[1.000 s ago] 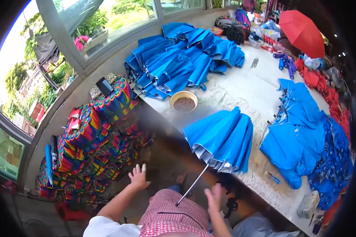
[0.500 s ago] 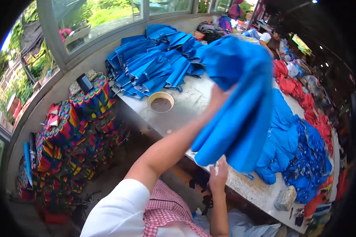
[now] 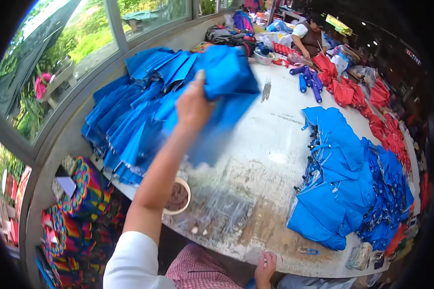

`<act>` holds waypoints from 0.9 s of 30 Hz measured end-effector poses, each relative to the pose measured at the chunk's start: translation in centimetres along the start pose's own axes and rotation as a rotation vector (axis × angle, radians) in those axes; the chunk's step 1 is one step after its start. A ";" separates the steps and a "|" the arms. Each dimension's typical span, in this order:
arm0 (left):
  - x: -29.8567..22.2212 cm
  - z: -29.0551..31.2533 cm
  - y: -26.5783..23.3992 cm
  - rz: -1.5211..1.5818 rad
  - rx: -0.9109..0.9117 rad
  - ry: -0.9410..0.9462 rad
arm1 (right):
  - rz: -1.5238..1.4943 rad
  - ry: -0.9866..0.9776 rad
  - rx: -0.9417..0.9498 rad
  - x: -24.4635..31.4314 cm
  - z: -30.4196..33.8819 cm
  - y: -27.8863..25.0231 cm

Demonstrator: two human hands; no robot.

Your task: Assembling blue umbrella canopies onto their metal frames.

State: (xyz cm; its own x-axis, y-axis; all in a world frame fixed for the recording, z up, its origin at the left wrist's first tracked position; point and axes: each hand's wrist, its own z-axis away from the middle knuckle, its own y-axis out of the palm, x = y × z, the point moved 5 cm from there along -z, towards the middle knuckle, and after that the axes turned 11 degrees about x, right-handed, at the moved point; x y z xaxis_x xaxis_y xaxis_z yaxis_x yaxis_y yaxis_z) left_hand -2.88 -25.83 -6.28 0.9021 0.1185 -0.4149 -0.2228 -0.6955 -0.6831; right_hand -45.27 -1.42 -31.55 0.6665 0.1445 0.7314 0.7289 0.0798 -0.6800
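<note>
My left hand is stretched out over the table and grips a folded blue umbrella, holding it above a pile of blue umbrellas along the left side by the window. Its lower part is blurred with motion. My right hand rests at the near table edge with fingers curled and nothing in it. Another heap of blue umbrella canopies lies at the right of the worn white table.
A small round bowl stands at the near left table edge. Multicoloured umbrellas are stacked on the floor at the left. Red canopies and small blue rolled pieces lie at the far side, where another person works.
My left arm has swung the blue umbrella from the table's right-centre across to the left, over the pile by the window. My right hand has let go of it and dropped to the table edge.
</note>
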 end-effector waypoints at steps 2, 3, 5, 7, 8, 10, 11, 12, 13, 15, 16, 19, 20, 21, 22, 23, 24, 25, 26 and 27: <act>10.8 -4.0 4.3 -0.360 0.160 -0.169 | -0.111 0.112 0.042 0.0 -2.4 3.4; 16.9 -3.7 7.0 -0.379 0.161 -0.127 | -0.165 0.163 0.065 0.1 -4.0 4.9; 30.4 0.8 13.4 -0.789 0.367 -0.157 | -0.276 0.119 0.063 5.2 -9.2 7.0; 33.6 4.5 17.5 -0.889 0.174 -0.082 | -0.444 0.045 0.052 11.2 -15.1 7.0; 32.4 3.3 20.1 -0.845 0.208 -0.050 | -0.507 0.020 0.032 13.5 -18.7 6.3; 32.0 2.4 15.5 -0.903 0.246 -0.059 | -0.810 -0.125 -0.011 20.8 -23.1 4.4; 32.9 0.8 13.4 -0.946 0.218 -0.073 | -1.015 -0.292 -0.089 25.0 -25.4 3.7; 32.0 0.3 15.7 -0.902 0.219 -0.030 | -0.987 -0.287 -0.146 27.6 -26.0 1.6; 32.0 0.9 17.8 -0.854 0.236 -0.028 | -1.109 -0.424 -0.198 30.7 -25.8 -1.0; 33.0 2.1 18.6 -0.823 0.253 -0.058 | -1.384 -0.736 -0.247 34.7 -24.1 -5.6; 33.0 2.1 18.1 -0.820 0.245 -0.041 | -1.385 -0.743 -0.265 35.3 -22.5 -7.1; 34.1 3.1 15.9 -0.758 0.369 -0.087 | -1.602 -0.798 -0.291 34.5 -18.6 -10.0; 32.3 3.3 16.3 -0.738 0.386 -0.070 | -1.525 -0.872 -0.303 33.7 -17.2 -11.3; 30.4 3.3 15.6 -0.627 0.403 -0.093 | -1.457 -0.929 -0.307 32.6 -15.8 -12.4; 27.4 3.7 15.7 -0.500 0.438 -0.104 | -1.366 -0.972 -0.325 31.5 -13.9 -13.9; 26.4 4.4 13.7 -0.516 0.482 -0.100 | -1.374 -0.922 -0.335 30.0 -13.0 -14.1; 24.5 4.5 11.0 -0.450 0.332 -0.076 | -1.140 -1.155 -0.435 29.4 -10.8 -14.8; 23.3 5.7 8.9 -0.385 0.180 -0.060 | -0.886 -1.370 -0.511 28.8 -8.8 -15.2; 23.5 7.2 5.6 -0.427 0.167 -0.080 | -0.706 -1.583 -0.290 28.5 -8.5 -15.0; 23.2 9.5 2.6 -0.381 0.126 -0.061 | -0.514 -1.797 -0.059 27.2 -8.4 -14.3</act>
State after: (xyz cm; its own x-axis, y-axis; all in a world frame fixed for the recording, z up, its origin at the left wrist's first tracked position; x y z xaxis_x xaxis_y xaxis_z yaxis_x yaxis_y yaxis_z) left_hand 13.97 -18.10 -23.39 0.9062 0.3953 -0.1498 0.0763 -0.5014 -0.8618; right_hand -36.25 -6.95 -1.54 -0.5043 0.8564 -0.1111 0.8089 0.4234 -0.4080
